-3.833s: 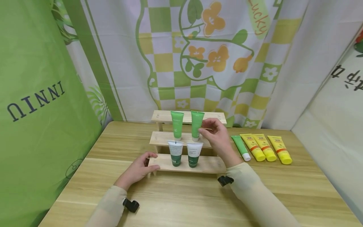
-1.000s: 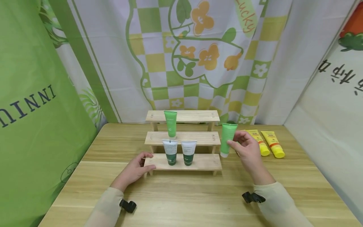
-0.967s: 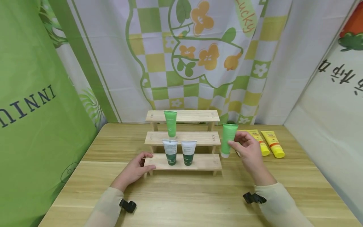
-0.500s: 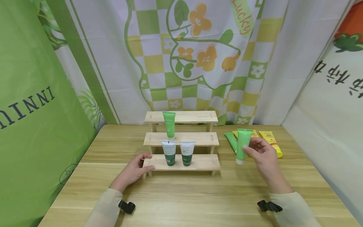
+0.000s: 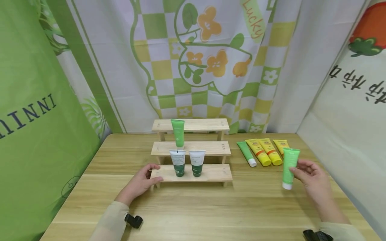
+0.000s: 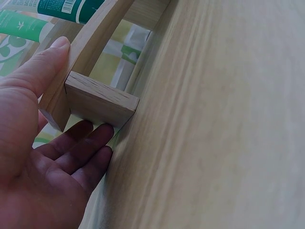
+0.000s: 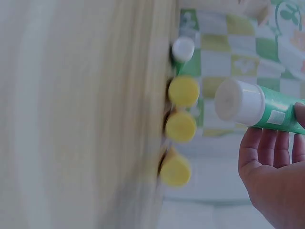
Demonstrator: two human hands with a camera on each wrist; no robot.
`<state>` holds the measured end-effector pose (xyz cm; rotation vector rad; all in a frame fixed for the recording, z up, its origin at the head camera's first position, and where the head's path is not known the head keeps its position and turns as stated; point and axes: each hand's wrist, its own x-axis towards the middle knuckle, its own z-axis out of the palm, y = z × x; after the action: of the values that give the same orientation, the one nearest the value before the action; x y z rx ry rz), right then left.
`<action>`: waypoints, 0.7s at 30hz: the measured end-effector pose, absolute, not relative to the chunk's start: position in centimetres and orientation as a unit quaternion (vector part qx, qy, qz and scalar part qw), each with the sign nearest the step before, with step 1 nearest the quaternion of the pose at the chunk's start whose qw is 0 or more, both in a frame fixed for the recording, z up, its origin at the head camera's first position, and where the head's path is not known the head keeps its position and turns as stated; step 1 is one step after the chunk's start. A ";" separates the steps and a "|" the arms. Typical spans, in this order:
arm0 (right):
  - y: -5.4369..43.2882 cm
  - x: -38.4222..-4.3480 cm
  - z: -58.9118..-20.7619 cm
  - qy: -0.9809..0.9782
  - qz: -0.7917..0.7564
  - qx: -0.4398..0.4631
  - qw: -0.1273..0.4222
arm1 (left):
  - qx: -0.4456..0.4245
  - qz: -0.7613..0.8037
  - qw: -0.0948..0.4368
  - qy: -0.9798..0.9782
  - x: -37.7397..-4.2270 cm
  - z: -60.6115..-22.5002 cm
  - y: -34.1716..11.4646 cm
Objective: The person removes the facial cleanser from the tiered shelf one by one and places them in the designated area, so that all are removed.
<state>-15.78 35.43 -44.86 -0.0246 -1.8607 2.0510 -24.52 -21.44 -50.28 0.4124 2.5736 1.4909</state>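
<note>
My right hand (image 5: pixel 316 182) pinches a green squeeze tube (image 5: pixel 290 169) between thumb and fingers, its white cap down. In the right wrist view the tube's white cap (image 7: pixel 239 102) faces the camera, raised over the tabletop. My left hand (image 5: pixel 139 183) grips the left end of the lowest step of a three-step wooden stand (image 5: pixel 214 172). Thumb on top, fingers by the stand's leg (image 6: pixel 101 97), as the left wrist view shows. A second green tube (image 5: pixel 178 133) stands on the middle step. Two white-and-dark-green tubes (image 5: pixel 178 164) stand cap down on the lowest step.
Right of the stand, a green tube (image 5: pixel 246 154) with a white cap lies on the wooden table (image 5: pixel 193 211). Beside it lie three yellow tubes (image 5: pixel 258 152), the rightmost partly behind the held tube. A patterned curtain (image 5: pixel 199 97) hangs behind the table.
My right hand has lifted the green tube off the middle step and carried it rightward, past the lying tubes. My left hand has stayed on the stand. The head view has shifted slightly.
</note>
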 end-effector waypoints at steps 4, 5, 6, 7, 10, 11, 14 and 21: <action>37.6 -15.2 -45.3 -0.686 0.708 -0.039 0.166 | 0.139 0.498 0.068 0.853 -24.6 -50.5 -21.6; 38.1 -15.2 -45.5 -0.693 0.701 -0.047 0.161 | 0.139 0.499 0.068 0.853 -24.6 -50.5 -21.6; 38.5 -15.1 -45.5 -0.702 0.692 -0.054 0.158 | 0.138 0.498 0.068 0.853 -24.6 -50.6 -21.6; 38.9 -15.1 -45.6 -0.710 0.685 -0.061 0.154 | 0.138 0.498 0.068 0.853 -24.6 -50.6 -21.6; 40.0 -15.1 -45.9 -0.740 0.653 -0.079 0.141 | 0.141 0.497 0.066 0.854 -24.6 -50.6 -21.6; 40.4 -15.1 -46.0 -0.747 0.646 -0.083 0.134 | 0.143 0.495 0.065 0.854 -24.6 -50.6 -21.6; 41.4 -15.3 -46.2 -0.770 0.622 -0.089 0.109 | 0.145 0.491 0.064 0.856 -24.6 -50.6 -21.6; 43.1 -16.3 -46.9 -0.831 0.543 -0.116 0.039 | 0.133 0.484 0.068 0.862 -24.8 -50.5 -21.6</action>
<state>-16.28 43.10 -46.90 -0.3557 -2.5462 1.6646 -24.81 -21.56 -50.50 0.3992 2.5973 1.4588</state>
